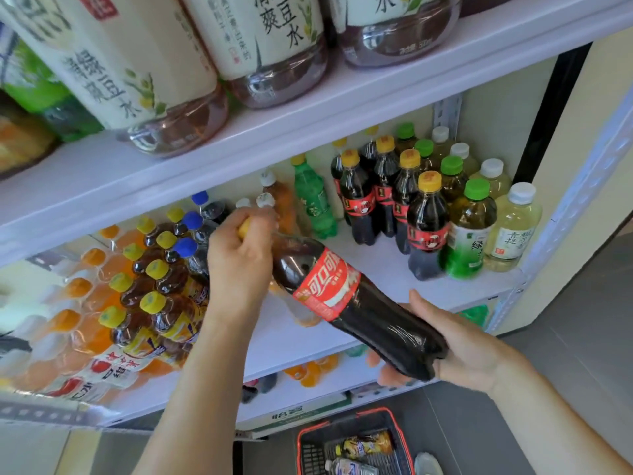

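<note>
A large cola bottle (342, 296) with a red label and a yellow cap lies tilted in front of the middle shelf (387, 265). My left hand (239, 265) grips its neck and cap end at the upper left. My right hand (455, 351) cups the bottle's base from below at the lower right, fingers curled under it. The cap is mostly hidden by my left fingers.
Small cola, green tea and pale tea bottles (428, 207) stand at the shelf's right. Yellow-capped and orange drinks (144, 289) crowd the left. Large bottles (267, 46) sit on the upper shelf. A red-rimmed basket (356, 443) with two bottles stands on the floor below.
</note>
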A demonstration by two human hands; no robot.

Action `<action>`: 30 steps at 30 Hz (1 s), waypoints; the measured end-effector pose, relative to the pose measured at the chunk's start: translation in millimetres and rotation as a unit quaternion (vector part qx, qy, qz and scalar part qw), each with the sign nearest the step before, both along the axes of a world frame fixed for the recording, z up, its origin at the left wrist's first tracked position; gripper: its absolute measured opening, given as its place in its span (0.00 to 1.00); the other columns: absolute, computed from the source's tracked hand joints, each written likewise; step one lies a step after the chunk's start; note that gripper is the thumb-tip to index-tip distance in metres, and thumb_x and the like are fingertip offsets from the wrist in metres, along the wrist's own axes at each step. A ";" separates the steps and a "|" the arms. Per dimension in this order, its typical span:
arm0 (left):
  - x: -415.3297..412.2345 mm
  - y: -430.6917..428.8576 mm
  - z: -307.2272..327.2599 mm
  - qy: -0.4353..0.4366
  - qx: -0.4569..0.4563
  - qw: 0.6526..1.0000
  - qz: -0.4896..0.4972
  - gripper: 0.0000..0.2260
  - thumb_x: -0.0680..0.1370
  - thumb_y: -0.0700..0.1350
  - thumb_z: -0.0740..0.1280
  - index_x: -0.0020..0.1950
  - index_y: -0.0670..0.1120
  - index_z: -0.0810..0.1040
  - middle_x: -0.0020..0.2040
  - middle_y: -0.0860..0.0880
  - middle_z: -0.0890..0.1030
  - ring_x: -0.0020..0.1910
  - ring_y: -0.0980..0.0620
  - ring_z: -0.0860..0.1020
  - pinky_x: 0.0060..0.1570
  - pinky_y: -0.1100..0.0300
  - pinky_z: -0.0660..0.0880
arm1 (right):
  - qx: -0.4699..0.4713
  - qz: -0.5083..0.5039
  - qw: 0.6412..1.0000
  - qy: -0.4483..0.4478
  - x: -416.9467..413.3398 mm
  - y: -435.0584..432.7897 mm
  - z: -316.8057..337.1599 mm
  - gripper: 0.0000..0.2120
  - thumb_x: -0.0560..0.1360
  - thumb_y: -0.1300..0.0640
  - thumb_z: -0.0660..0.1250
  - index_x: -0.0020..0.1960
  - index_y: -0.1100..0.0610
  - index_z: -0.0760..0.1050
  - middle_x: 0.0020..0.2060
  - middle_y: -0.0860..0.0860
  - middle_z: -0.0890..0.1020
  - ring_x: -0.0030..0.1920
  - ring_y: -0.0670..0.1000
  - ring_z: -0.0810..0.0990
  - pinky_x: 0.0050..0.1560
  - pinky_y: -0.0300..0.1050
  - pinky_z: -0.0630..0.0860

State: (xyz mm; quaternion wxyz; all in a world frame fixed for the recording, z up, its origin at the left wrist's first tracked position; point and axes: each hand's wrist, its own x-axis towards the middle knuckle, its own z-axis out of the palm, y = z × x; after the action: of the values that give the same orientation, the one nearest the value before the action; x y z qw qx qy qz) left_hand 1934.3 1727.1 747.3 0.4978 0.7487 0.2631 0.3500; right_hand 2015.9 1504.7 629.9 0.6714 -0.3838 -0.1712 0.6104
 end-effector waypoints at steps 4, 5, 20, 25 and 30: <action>-16.6 3.0 -0.6 -0.027 -0.081 0.996 0.009 0.10 0.78 0.51 0.65 0.40 0.53 0.82 0.39 0.46 0.85 0.38 0.50 0.83 0.33 0.61 0.79 | 0.048 -0.024 0.996 0.067 -27.3 0.5 11.0 0.37 0.68 0.38 0.74 0.64 0.65 0.75 0.44 0.67 0.81 0.33 0.60 0.81 0.29 0.47 0.79; -19.2 3.5 -1.2 -0.029 -0.090 0.996 0.006 0.10 0.78 0.51 0.65 0.40 0.52 0.82 0.39 0.46 0.85 0.38 0.50 0.84 0.33 0.62 0.79 | 0.043 -0.038 0.996 0.061 -31.4 1.7 13.8 0.38 0.67 0.38 0.75 0.64 0.66 0.74 0.42 0.67 0.81 0.32 0.59 0.80 0.27 0.46 0.78; -33.7 -36.6 -14.7 0.093 -0.235 0.956 -0.147 0.38 0.65 0.68 0.71 0.70 0.51 0.69 0.48 0.54 0.84 0.45 0.55 0.83 0.44 0.55 0.82 | 0.003 -0.266 0.945 -0.188 -71.5 0.3 39.1 0.26 0.66 0.41 0.77 0.61 0.46 0.78 0.50 0.58 0.83 0.47 0.61 0.82 0.45 0.54 0.82; -28.0 -68.4 -14.6 0.006 -0.268 0.956 -0.118 0.36 0.65 0.53 0.76 0.69 0.45 0.68 0.55 0.47 0.84 0.54 0.46 0.83 0.54 0.48 0.80 | -0.055 -0.336 0.873 -0.350 -81.3 7.8 42.3 0.28 0.65 0.49 0.77 0.62 0.39 0.71 0.48 0.42 0.81 0.41 0.47 0.84 0.39 0.38 0.80; -23.1 -71.7 -16.0 -0.019 -0.319 0.942 -0.102 0.28 0.74 0.43 0.74 0.70 0.42 0.67 0.50 0.44 0.82 0.39 0.52 0.81 0.30 0.63 0.75 | -0.113 -0.359 0.794 -0.477 -82.2 10.2 39.3 0.32 0.65 0.53 0.80 0.61 0.38 0.67 0.51 0.41 0.76 0.46 0.43 0.82 0.40 0.28 0.74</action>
State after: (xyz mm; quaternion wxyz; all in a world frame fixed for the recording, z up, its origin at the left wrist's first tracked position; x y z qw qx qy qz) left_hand 1911.2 1655.4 731.2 0.7487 0.5667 0.2732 0.2091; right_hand 1933.7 1515.0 669.3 0.6276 -0.7331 -0.2494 0.0799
